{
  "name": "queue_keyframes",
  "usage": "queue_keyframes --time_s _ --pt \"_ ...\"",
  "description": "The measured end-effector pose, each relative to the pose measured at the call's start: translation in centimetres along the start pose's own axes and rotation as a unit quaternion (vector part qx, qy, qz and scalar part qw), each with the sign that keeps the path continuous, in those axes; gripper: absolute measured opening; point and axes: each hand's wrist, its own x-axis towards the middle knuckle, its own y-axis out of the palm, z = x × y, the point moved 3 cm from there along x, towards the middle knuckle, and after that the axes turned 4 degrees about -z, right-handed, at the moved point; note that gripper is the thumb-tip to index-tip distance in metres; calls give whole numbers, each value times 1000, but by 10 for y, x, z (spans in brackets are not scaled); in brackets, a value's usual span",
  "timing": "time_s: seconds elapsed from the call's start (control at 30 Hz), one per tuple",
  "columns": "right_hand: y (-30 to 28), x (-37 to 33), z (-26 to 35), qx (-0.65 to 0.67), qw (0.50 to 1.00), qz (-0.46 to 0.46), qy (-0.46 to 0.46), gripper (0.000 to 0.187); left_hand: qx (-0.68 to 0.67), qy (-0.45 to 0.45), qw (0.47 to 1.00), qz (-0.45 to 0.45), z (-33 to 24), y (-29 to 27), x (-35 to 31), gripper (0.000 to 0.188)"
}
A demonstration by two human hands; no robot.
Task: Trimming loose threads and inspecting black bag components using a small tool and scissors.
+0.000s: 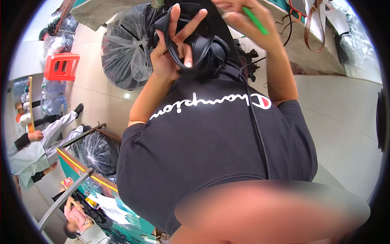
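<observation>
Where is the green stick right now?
In the head view, the green stick is near the top, right of centre, at the person's right hand, and to the right of the black looped piece.

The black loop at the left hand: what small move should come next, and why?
Perhaps bring the right hand, with the green stick across it, nearer the black loop: the left hand is right there, while the right is apart from it.

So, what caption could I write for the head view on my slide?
Left hand with fingers spread at a black loop; green stick across the right hand.
</observation>
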Motion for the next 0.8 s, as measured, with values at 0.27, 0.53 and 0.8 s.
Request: queue_keyframes --time_s 0.27,0.53,0.8 --pt "44 15 -32 221 971 80 40 31 1 28 999 -37 -8 -9 -10 56" --pt "30 5 -33 373 906 -3 199 28 51 -31 977 -204 -4 -11 -9 60" --pt "37 5 -30 422 883 19 203 28 76 -11 994 -80 -5 -5 -20 63"
